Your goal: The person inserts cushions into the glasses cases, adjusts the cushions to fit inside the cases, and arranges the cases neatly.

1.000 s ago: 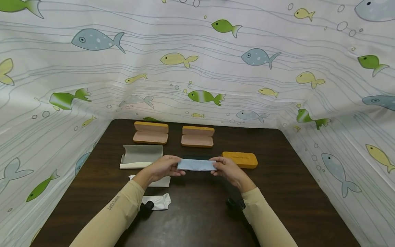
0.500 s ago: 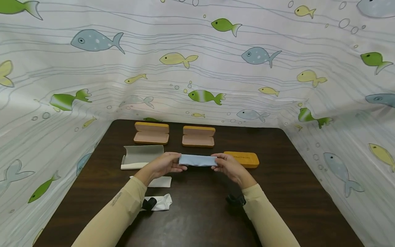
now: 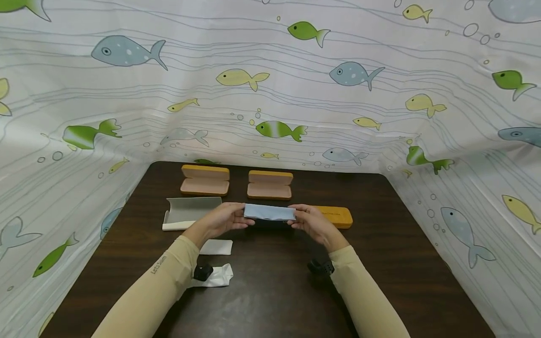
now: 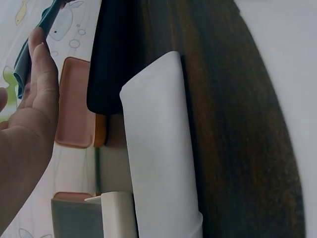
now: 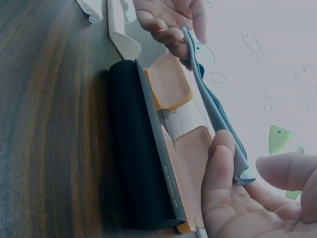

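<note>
A folded light-blue cloth (image 3: 269,212) is stretched level between both hands above the table. My left hand (image 3: 221,218) pinches its left end, and my right hand (image 3: 314,223) holds its right end. From the right wrist, the cloth (image 5: 215,106) shows loose layered edges, with the right thumb (image 5: 290,171) spread to one side. Beneath the cloth lies a black glasses case (image 5: 141,148) with light lettering along its edge. In the head view, hands and cloth cover most of that case.
Two yellow cases (image 3: 204,188) (image 3: 269,190) stand open at the back, pink inside. A white case with grey lining (image 3: 192,209) lies open at left. A yellow case (image 3: 338,217) is closed at right. White folded cloth (image 3: 217,247) and crumpled white cloth (image 3: 220,276) lie near the left forearm.
Both hands have moved the blue cloth a little upward in the head view, away from me or higher. Their hold on its ends looks the same. The cases stay put.
</note>
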### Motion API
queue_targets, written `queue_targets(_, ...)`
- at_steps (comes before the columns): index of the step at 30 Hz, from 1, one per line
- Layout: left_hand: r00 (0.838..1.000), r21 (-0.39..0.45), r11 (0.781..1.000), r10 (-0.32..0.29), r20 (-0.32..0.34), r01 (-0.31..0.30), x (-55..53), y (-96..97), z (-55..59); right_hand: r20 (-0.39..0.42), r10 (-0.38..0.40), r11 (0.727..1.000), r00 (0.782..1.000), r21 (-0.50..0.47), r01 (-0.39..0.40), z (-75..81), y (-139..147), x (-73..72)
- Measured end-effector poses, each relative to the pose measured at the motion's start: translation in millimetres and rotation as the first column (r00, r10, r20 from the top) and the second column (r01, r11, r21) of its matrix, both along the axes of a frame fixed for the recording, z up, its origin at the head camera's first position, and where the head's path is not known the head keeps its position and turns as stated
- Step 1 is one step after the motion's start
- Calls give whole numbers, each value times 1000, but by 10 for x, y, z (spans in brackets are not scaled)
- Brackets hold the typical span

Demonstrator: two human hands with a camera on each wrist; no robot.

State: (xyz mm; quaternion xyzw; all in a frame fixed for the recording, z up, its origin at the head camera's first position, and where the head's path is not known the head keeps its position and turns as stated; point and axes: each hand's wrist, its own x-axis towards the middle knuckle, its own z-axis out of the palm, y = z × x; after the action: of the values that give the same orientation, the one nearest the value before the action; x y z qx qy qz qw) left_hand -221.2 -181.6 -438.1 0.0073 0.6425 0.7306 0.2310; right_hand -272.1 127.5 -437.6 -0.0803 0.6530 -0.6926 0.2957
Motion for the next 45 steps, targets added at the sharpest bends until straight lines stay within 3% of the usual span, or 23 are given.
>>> queue_targets(9,1000,36,999,8,12,-9,-125,76,0,-10,-3,1000,1000,24,3,46,93,-105)
queue_targets(14,999,73,997,25,21,-26,-168,219,-73,-13,-42,998,999,38,43,19,216,-131)
queue_targets(22,996,97,993,67,54,-72,-29,288,-278,1,3,1000,1000,29,-3,-124,285,-4)
queue_targets(28,996,129,990,54,69,-62,41,283,-348,14,-24,1000,1000,6,24,-218,275,67)
queue_targets(32,997,109,993,49,59,-55,105,201,-323,14,-9,1000,1000,-10,9,-251,200,91)
queue_targets(37,998,81,995,49,36,-51,123,55,-204,2,-6,999,1000,-36,6,-218,56,51)
queue_targets(41,999,74,996,37,27,-39,56,19,-132,-2,-9,999,1000,-45,9,-155,26,-16)
queue_targets(45,999,69,997,45,18,-46,-86,41,-44,-11,-22,999,1000,-47,21,-53,50,-128)
